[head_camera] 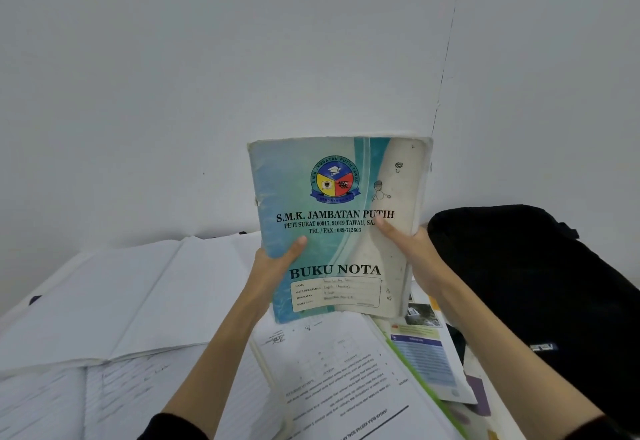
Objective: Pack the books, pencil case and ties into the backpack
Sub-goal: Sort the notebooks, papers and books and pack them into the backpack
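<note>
Clearly early going: both the left hand (277, 259) and right hand (412, 249) gripped the notebook (337, 228) upright at centre, thumbs across its cover, while the black backpack (540, 287) lay at three o'clock and papers (332, 370) waited at six, unpacked.

We see a paper notebook (341, 228) with a worn, scuffed, faintly glossy cover, a matt black cloth backpack (540, 287), matt white printed paper sheets (346, 370), and a smooth, matt painted wall (173, 76).
</note>
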